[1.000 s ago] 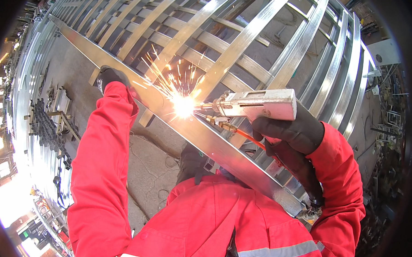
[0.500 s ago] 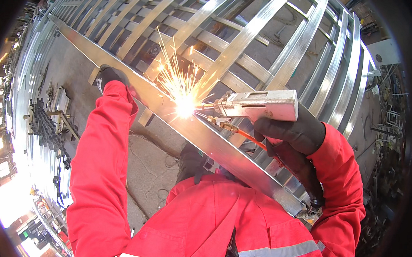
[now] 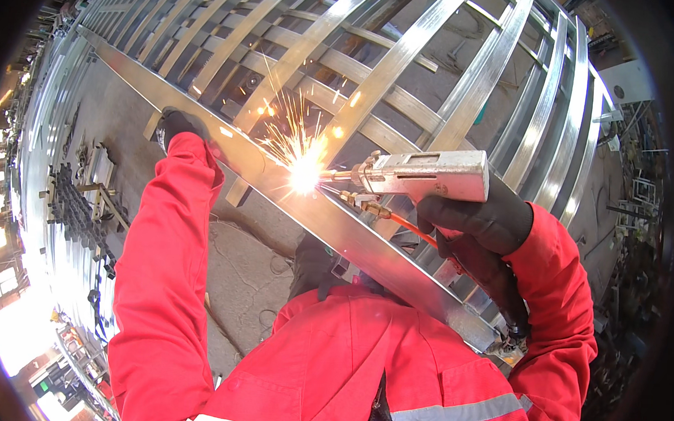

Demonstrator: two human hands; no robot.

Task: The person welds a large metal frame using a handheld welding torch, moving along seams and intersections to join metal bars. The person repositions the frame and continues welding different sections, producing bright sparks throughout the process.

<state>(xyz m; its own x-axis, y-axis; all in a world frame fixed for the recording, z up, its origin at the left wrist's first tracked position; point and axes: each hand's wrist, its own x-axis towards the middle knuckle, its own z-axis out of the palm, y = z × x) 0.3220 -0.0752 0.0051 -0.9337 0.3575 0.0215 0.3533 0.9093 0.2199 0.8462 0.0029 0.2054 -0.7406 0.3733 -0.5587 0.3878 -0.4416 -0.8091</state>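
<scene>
A long, flat-faced metal beam runs diagonally from the far left to the lower right, just in front of my body. My right hand, in a black glove, is wrapped round the grip of a pale welding gun. The gun's copper-coloured nozzle points left at the beam's upper edge. There a white-hot glow throws orange sparks up and away, hiding the joint itself. An orange feed tube runs under the nozzle. My left hand, also gloved, grips the beam farther up; its fingertips are partly hidden.
A large frame of crossing metal bars spreads beyond the beam. Stacked dark tube ends and long shiny profiles lie at the left. Concrete floor shows below the beam. Cluttered racks stand at the far right.
The spark spray has become smaller, with several bright blobs flying off separately. The glow and nozzle stay at nearly the same place, and both hands keep their hold.
</scene>
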